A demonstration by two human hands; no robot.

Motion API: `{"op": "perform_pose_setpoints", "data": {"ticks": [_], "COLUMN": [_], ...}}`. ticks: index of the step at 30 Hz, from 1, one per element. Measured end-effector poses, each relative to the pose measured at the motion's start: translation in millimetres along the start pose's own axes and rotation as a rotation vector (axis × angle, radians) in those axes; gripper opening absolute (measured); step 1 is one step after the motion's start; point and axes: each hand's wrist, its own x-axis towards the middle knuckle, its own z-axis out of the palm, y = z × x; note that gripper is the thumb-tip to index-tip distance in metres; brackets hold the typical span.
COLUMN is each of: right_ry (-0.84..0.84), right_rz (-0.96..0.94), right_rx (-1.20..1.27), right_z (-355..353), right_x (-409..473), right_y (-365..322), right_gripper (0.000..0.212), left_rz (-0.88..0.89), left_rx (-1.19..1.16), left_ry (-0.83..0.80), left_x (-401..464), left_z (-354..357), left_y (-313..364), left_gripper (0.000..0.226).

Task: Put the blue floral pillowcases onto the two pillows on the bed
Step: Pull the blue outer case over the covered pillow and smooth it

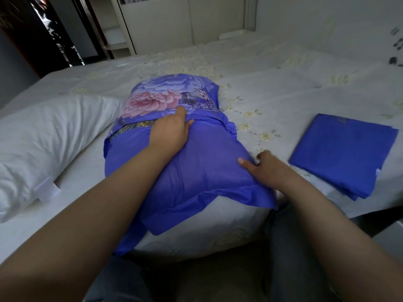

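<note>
A pillow in a blue floral pillowcase lies in the middle of the bed, with pink and lilac flowers at its far end. My left hand rests on top of it, its fingers tucked under the blue overlap flap. At the pillow's near right edge my right hand presses on the fabric with fingers spread, thumb on the case. A bare white pillow lies to the left. Further right on the bed, a second blue pillowcase is folded flat.
The bed has a pale sheet with small yellow flowers. Its near edge runs against my legs in dark trousers. A white cabinet stands beyond the far side and a dark doorway at the far left.
</note>
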Motion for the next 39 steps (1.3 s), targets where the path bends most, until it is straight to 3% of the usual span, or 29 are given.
{"op": "perform_pose_setpoints", "data": {"ticks": [2, 3, 5, 10, 12, 14, 17, 20, 23, 25, 28, 30, 34, 39], "right_ry": [-0.279, -0.330, -0.270, -0.132, 0.093, 0.350, 0.491, 0.553, 0.796, 0.920, 0.729, 0.595, 0.541, 0.717], "right_rz": [0.099, 0.145, 0.154, -0.106, -0.310, -0.418, -0.298, -0.137, -0.187, -0.429, -0.807, -0.932, -0.913, -0.896], "right_rx": [0.329, 0.546, 0.789, 0.943, 0.780, 0.440, 0.031, -0.293, -0.180, 0.037, 0.235, 0.148, -0.142, -0.130], "right_z": [10.2, 16.1, 31.8, 10.3, -17.5, -29.7, -26.3, -19.0, -11.7, 2.6, 45.2, 77.5, 122.4, 124.0], "right_x": [4.4, 1.8, -1.5, -4.3, 5.3, 21.4, 48.1, 68.1, 58.8, 29.7, -33.6, -61.5, -62.5, -44.8], "right_y": [-4.5, -7.6, -13.3, -27.1, -23.3, -18.2, -12.8, 7.8, 12.3, -6.2, -43.2, -58.6, -68.0, -63.6], "right_gripper": [0.071, 0.068, 0.057, 0.020, 0.009, 0.014, 0.024, 0.026, 0.032, 0.027, 0.014, 0.021, 0.042, 0.019], "left_rz": [-0.009, -0.031, -0.087, -0.181, -0.238, -0.267, -0.244, -0.148, -0.136, -0.205, -0.329, -0.377, -0.427, -0.231], "left_rx": [0.065, 0.082, 0.075, -0.032, -0.094, -0.165, -0.270, -0.296, -0.323, -0.430, -0.624, -0.650, -0.743, -0.785], "left_ry": [0.018, 0.030, 0.050, 0.103, 0.146, 0.097, 0.012, 0.091, 0.308, 0.395, 0.484, 0.561, 0.601, 0.429], "left_x": [-2.7, -4.3, -6.6, -4.2, 3.4, 6.2, 0.2, -21.9, -49.9, -70.2, -95.4, -107.4, -140.5, -167.3], "left_z": [1.3, 2.4, 4.8, -3.7, -17.8, -28.0, -30.6, -25.7, -22.8, -18.5, -7.3, -0.3, 10.7, 25.2], "left_y": [0.8, 1.4, 5.7, -2.3, -18.1, -25.4, -21.1, -20.9, -21.5, -19.6, -21.9, -26.3, -35.3, -38.9], "left_gripper": [0.038, 0.038, 0.039, 0.039, 0.043, 0.047, 0.043, 0.041, 0.028, 0.016, 0.016, 0.015, 0.015, 0.040]}}
